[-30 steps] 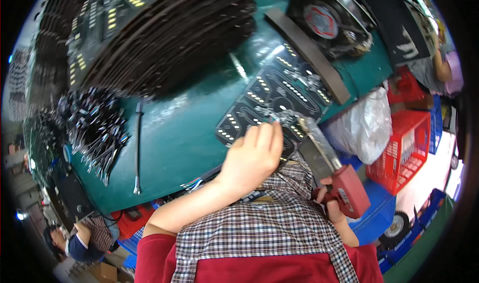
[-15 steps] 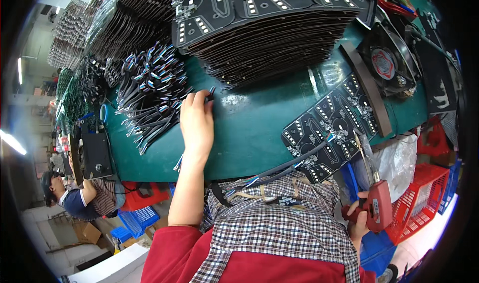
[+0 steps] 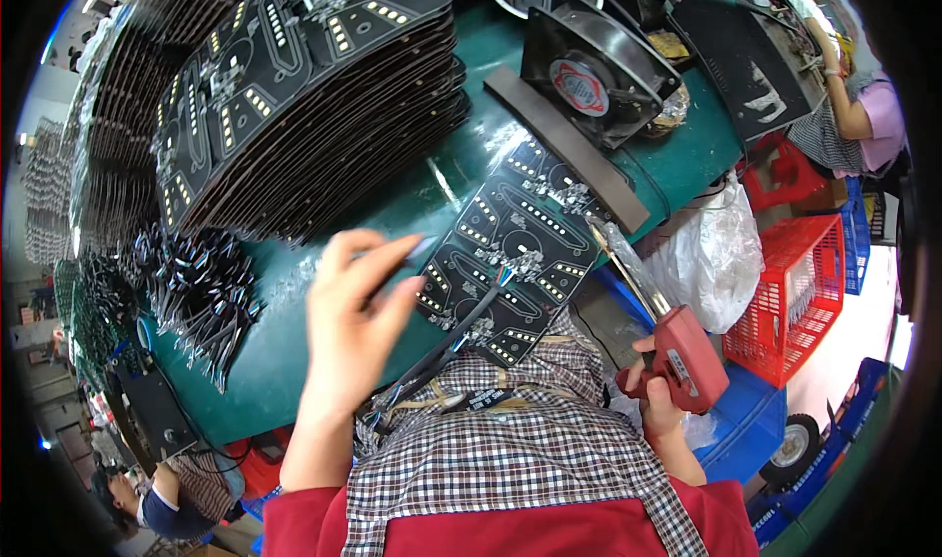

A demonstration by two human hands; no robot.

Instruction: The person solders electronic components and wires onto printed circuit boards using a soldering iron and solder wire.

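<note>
- Green covers the counter (image 3: 294, 361) in the head view, and a flat black circuit board with rows of pale pads (image 3: 510, 253) lies at its near edge, close to the person's body, within easy reach of both hands.
- The left hand (image 3: 358, 326) is raised over the counter, thumb and fingers pinched on a small dark wired part (image 3: 420, 251), held just left of the board.
- The right hand (image 3: 653, 400) is clenched around the grip of a red pistol-shaped soldering tool (image 3: 682, 356), kept low off the counter's edge with its long tip angled up toward the board.
- A tall stack of matching black boards (image 3: 294, 115) sits further back.
- A heap of dark wired parts (image 3: 201, 292) lies to the left.
</note>
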